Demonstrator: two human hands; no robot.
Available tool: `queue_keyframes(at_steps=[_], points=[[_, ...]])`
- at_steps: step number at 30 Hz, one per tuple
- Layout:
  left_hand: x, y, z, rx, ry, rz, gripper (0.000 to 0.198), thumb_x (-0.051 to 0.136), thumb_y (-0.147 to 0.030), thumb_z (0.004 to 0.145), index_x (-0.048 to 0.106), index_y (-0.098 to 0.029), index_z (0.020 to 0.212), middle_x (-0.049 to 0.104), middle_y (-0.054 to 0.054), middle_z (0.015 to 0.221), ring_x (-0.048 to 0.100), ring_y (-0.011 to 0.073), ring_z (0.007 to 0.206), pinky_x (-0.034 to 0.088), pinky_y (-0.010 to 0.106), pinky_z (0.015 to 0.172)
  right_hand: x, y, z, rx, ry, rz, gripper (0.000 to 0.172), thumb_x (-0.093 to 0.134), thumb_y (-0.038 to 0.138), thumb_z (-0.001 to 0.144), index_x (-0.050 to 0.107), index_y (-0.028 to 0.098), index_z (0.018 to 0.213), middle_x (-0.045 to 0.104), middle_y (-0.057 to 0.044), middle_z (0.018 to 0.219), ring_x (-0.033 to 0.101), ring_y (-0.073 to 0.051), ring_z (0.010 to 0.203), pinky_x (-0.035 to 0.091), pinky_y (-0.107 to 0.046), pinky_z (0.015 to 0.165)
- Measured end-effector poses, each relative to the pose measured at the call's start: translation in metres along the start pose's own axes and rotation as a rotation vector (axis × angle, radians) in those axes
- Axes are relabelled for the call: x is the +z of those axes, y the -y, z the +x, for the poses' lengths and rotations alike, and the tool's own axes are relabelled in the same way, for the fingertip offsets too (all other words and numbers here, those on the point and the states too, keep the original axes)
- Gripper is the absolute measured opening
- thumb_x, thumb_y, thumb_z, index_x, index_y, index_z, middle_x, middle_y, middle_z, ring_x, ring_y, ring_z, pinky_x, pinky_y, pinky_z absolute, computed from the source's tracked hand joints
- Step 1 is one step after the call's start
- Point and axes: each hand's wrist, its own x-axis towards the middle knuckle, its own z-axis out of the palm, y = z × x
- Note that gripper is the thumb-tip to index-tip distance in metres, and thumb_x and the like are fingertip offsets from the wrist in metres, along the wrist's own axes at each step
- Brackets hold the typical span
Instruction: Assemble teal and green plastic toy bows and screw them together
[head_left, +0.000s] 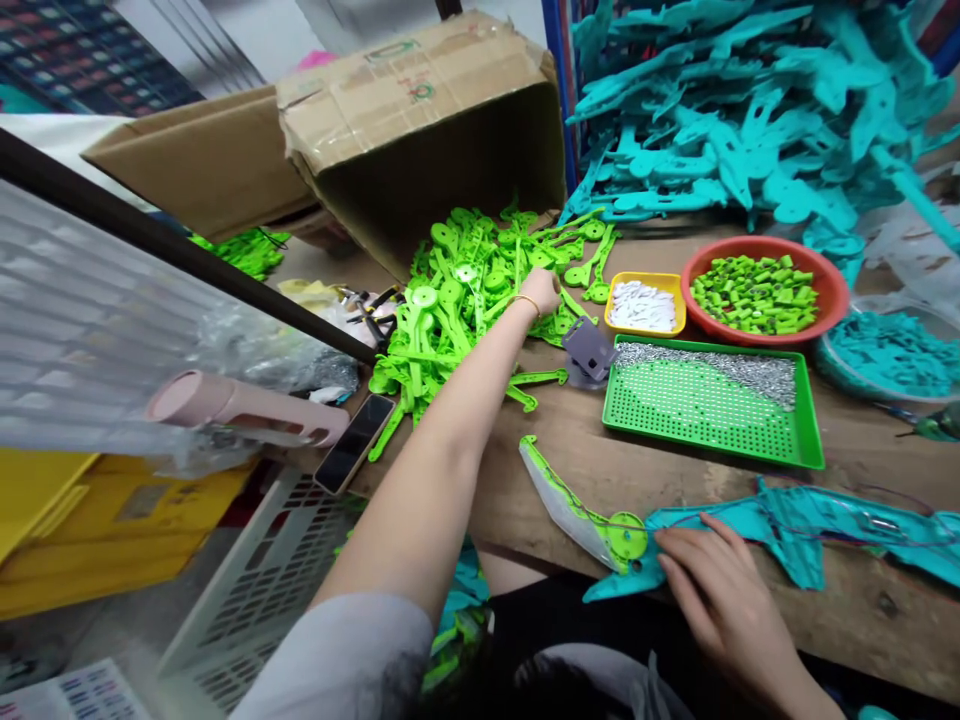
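My left hand [541,293] reaches into a heap of lime-green plastic arm-shaped parts [450,300] in front of a tipped carton. Its fingers are curled in, and what they hold, if anything, is hidden. My right hand [716,575] lies across a long teal plastic part [787,525] at the near table edge, fingers stretched out flat on its surface. At that part's left end sits a curved lime-green arm [628,540] with a translucent greyish strip [566,505] along it. A thin dark cord runs over both pieces.
An open carton [420,110] stands behind the heap. To the right are a green perforated tray [705,450] with small metal pieces, a yellow dish [682,305], a red bowl [832,300] and piled teal parts [750,130]. A phone [354,445] and pink bottle [247,408] lie left.
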Motion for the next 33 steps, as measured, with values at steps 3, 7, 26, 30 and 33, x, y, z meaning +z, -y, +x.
queue_keyframes(at_steps=[3, 7, 26, 30, 33], points=[[-0.018, 0.012, -0.008, -0.061, -0.083, -0.163, 0.027, 0.063, -0.001, 0.063, 0.068, -0.01, 0.089, 0.067, 0.009, 0.089, 0.065, 0.023, 0.091, 0.05, 0.033, 0.086, 0.001, 0.002, -0.001, -0.018, -0.003, -0.001, 0.019, 0.056, 0.013, 0.091, 0.058, 0.018, 0.11, 0.069, -0.004, 0.099, 0.063, -0.015, 0.093, 0.037, -0.043, 0.102], [-0.052, 0.033, -0.03, -0.083, -0.119, -0.375, 0.034, 0.062, -0.001, 0.061, 0.063, -0.012, 0.093, 0.064, 0.003, 0.079, 0.066, 0.0161, 0.075, 0.052, 0.028, 0.071, 0.002, 0.004, -0.002, -0.051, -0.006, -0.005, 0.019, 0.055, 0.013, 0.091, 0.058, 0.017, 0.109, 0.069, -0.004, 0.098, 0.064, -0.015, 0.091, 0.038, -0.042, 0.102], [-0.043, 0.026, -0.296, 0.693, 0.596, -0.375, 0.02, 0.06, -0.022, 0.085, 0.075, -0.031, 0.095, 0.076, 0.001, 0.093, 0.069, 0.019, 0.09, 0.045, 0.031, 0.089, 0.015, 0.049, 0.041, -0.261, 0.142, -0.168, 0.033, 0.056, 0.02, 0.089, 0.058, 0.013, 0.122, 0.062, -0.017, 0.115, 0.057, -0.025, 0.105, 0.054, -0.039, 0.086], [-0.029, 0.032, -0.305, 0.605, 0.57, -0.498, 0.015, 0.066, -0.025, 0.081, 0.075, -0.033, 0.089, 0.076, 0.0, 0.091, 0.068, 0.0204, 0.09, 0.042, 0.036, 0.095, 0.013, 0.042, 0.041, -0.298, 0.175, -0.263, 0.035, 0.057, 0.026, 0.09, 0.057, 0.01, 0.121, 0.063, -0.018, 0.114, 0.059, -0.025, 0.101, 0.054, -0.038, 0.085], [-0.025, 0.041, -0.308, 0.356, 0.186, -0.505, 0.019, 0.073, -0.029, 0.076, 0.074, -0.031, 0.095, 0.072, 0.001, 0.098, 0.063, 0.023, 0.101, 0.037, 0.04, 0.105, 0.005, 0.031, 0.041, -0.191, 0.115, -0.306, 0.035, 0.058, 0.029, 0.09, 0.059, 0.011, 0.12, 0.064, -0.016, 0.112, 0.061, -0.024, 0.098, 0.054, -0.036, 0.084]])
